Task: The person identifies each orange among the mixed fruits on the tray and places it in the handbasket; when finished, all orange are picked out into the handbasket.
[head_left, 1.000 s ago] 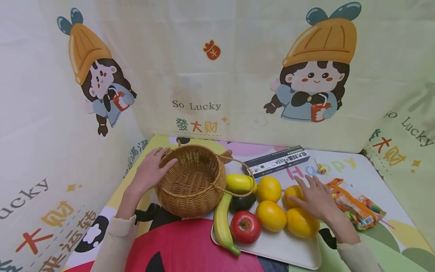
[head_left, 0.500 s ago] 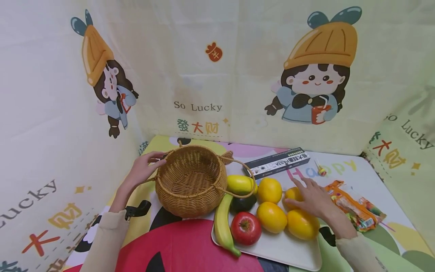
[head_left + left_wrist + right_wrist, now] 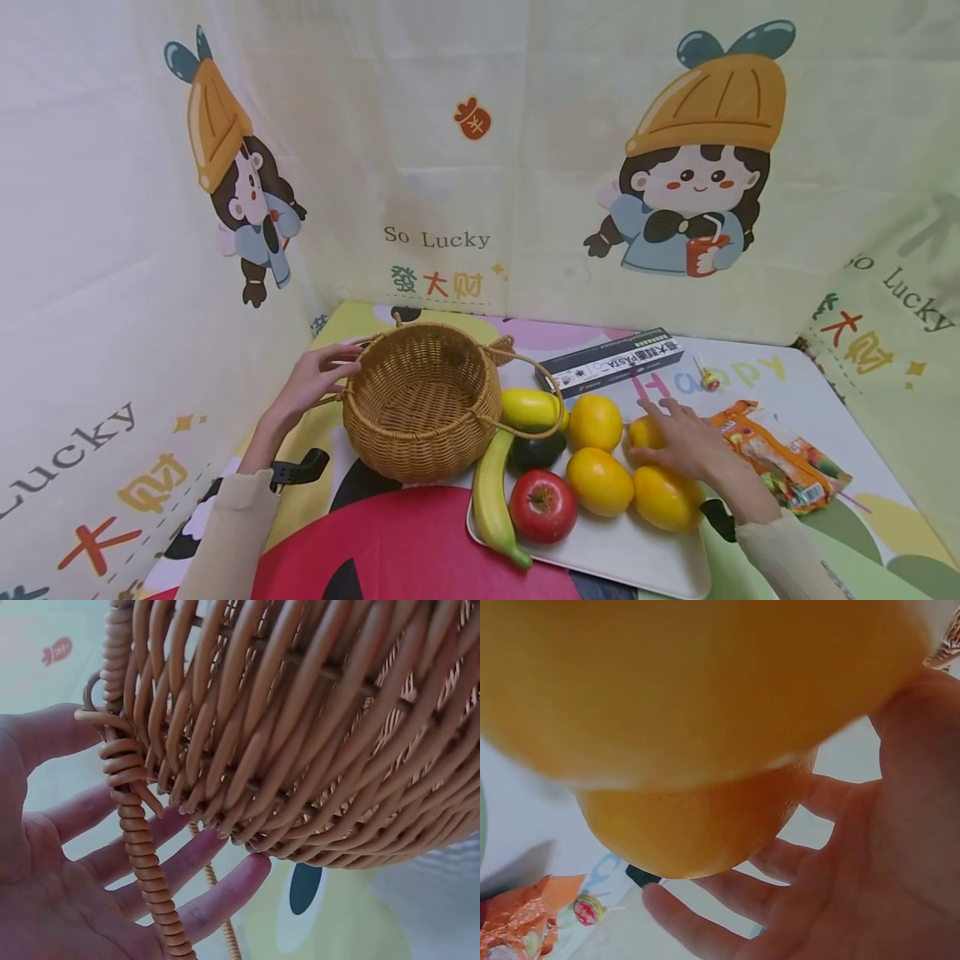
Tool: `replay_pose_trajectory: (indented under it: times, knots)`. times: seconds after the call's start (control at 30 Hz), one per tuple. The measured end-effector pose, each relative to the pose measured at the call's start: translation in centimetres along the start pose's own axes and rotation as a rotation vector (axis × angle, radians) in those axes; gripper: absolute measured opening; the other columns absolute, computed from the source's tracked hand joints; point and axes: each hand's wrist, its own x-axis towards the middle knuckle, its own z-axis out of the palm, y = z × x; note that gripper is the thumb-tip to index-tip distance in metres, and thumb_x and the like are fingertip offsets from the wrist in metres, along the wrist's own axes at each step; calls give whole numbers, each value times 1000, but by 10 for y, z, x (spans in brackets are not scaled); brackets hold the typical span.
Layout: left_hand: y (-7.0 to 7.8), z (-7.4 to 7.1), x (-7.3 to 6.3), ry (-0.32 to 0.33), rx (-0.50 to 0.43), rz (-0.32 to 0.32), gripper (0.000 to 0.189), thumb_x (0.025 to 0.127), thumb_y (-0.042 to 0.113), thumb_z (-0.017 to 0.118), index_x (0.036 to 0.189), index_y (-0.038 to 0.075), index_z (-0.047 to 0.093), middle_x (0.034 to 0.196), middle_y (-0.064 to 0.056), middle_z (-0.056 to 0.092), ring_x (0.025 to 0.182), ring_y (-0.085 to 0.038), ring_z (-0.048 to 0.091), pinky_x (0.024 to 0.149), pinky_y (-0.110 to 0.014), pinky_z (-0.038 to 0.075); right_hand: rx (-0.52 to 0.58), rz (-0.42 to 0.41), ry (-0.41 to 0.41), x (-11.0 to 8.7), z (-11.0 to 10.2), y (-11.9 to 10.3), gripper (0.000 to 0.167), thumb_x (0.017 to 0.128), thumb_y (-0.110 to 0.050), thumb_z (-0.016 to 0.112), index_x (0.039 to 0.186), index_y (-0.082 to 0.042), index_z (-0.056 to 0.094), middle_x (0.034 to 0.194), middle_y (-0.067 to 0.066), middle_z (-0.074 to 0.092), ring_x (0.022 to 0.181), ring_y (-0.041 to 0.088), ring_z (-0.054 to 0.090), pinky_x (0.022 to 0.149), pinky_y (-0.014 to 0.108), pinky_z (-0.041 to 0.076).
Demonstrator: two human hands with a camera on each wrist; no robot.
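Note:
A brown wicker basket [image 3: 420, 454] stands upright on the table, its inside bare. My left hand [image 3: 306, 385] is at its left side, fingers spread and fairly straight; in the left wrist view the fingertips lie against the weave and a wrapped handle [image 3: 146, 862] crosses the palm. My right hand [image 3: 688, 446] is over the right end of a white tray [image 3: 600, 558], its loosely bent fingers around an orange [image 3: 694, 836], which it partly covers in the head view. A yellow-orange oval fruit [image 3: 667, 498] is just below that hand.
The tray also bears a red apple [image 3: 543, 505], a banana [image 3: 491, 500], a dark avocado [image 3: 537, 450] and more yellow fruit [image 3: 595, 422]. Behind it is a pasta box [image 3: 611, 361]. A lollipop [image 3: 709, 379] and an orange snack bag [image 3: 783, 458] lie at right.
My left hand has drawn back left from the basket's rim to its side, and the left handle has tipped outward. My right hand has moved slightly down and closer around the orange.

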Motion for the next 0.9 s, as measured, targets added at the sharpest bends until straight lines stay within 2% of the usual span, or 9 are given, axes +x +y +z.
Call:
replay_pose_trajectory:
  times: [0.17,0.33,0.47,0.77,0.9]
  knots:
    - [-5,0,0,-6,-28,-15,46,96,19,59,135,-2,50,129,-28,54,112,-35,59,77,-32,55,4,-13,-48,1,-3,0,85,79,-52,71,142,-2,43,127,30,47,100,42,51,80,59,46]
    - [-8,1,-1,-6,-51,-44,48,96,25,59,136,1,50,132,-26,53,109,-22,61,76,-28,53,0,-2,-78,5,-5,0,82,78,-50,72,138,-1,46,112,23,54,87,31,52,77,51,49]
    - [-10,2,-1,-3,-65,-45,49,95,27,60,136,1,51,132,-25,53,105,-15,61,76,-27,53,15,45,-102,7,-5,2,78,77,-49,74,132,-1,49,102,18,54,80,28,52,73,47,49]
    - [-12,3,1,13,-79,-40,47,95,26,60,134,0,52,130,-26,54,104,-22,62,74,-26,53,20,66,-126,9,-5,6,75,75,-49,76,129,-3,50,99,16,53,79,28,51,71,46,49]
    - [-13,3,1,14,-88,-44,47,96,26,60,134,1,52,131,-26,54,108,-31,61,74,-26,52,17,55,-126,9,-5,6,78,75,-49,76,131,-2,49,100,17,53,80,27,51,70,45,49]
